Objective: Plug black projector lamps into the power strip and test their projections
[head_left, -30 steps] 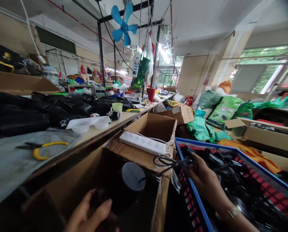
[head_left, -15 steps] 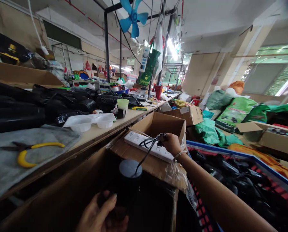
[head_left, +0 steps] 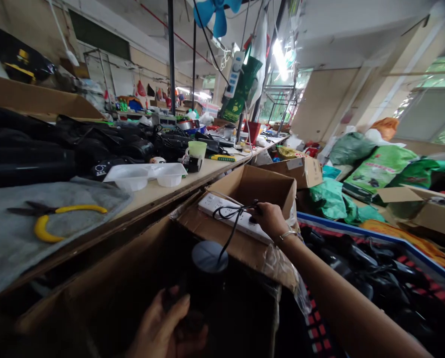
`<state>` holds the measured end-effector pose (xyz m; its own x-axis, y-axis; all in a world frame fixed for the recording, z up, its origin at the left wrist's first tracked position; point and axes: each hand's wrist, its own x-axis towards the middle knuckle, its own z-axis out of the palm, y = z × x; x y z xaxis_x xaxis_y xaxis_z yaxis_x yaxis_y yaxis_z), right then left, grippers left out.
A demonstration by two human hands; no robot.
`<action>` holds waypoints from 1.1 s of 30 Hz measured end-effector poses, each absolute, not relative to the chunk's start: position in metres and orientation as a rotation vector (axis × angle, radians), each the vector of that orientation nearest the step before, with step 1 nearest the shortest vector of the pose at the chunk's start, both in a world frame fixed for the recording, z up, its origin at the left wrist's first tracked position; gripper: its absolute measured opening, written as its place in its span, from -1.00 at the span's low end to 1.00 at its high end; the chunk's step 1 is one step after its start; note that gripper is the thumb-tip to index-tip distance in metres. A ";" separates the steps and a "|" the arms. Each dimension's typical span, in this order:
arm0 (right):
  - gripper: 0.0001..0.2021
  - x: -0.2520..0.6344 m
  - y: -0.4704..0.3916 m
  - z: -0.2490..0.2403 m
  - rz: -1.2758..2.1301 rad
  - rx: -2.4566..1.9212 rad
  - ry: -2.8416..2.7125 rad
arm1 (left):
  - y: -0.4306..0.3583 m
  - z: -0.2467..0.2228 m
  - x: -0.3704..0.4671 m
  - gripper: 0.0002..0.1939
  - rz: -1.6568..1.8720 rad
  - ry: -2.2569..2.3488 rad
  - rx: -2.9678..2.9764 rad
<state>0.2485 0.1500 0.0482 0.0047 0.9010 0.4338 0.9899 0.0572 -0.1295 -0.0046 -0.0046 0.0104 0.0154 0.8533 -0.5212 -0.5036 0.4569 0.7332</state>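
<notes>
My right hand (head_left: 269,219) pinches a black plug (head_left: 254,211) against the white power strip (head_left: 211,205). A looped black cord (head_left: 230,226) runs from the plug down past a round grey disc (head_left: 209,256), the end of a dark device. That device sits over the open cardboard box (head_left: 106,278), and its body is mostly lost in shadow. My left hand (head_left: 170,323) is closed around a dark part below the disc, probably the device's handle; its exact shape cannot be made out. The power strip lies on a cardboard flap beyond the box.
On the workbench at left are yellow-handled pliers (head_left: 54,219), a white plastic tray (head_left: 133,177), a light green cup (head_left: 197,148) and a heap of black items (head_left: 32,154). A blue-rimmed basket (head_left: 357,230) of black items stands at right. Another open carton (head_left: 250,186) is behind the strip.
The view has shifted, so most things appear farther right and slightly higher. My right hand stays at the power strip with the plug, and my left hand keeps its hold.
</notes>
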 end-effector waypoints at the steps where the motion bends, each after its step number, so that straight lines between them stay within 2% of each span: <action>1: -0.75 0.248 0.150 0.044 -0.331 -1.895 -1.927 | -0.004 0.009 -0.005 -0.48 1.091 1.087 0.413; 5: -0.76 0.247 0.153 0.031 -0.370 -1.875 -1.872 | 0.001 0.006 -0.005 -0.65 1.077 0.964 0.509; 8: -0.76 0.249 0.158 0.026 -0.303 -1.823 -1.852 | 0.003 0.006 -0.005 -0.71 1.096 0.913 0.537; 28: -0.76 0.252 0.158 0.019 -0.073 -1.691 -1.686 | 0.005 0.008 -0.004 -0.80 1.179 0.871 0.563; 33: -0.83 0.251 0.157 0.020 -0.051 -1.665 -1.697 | 0.004 0.004 -0.007 -0.77 1.167 0.845 0.560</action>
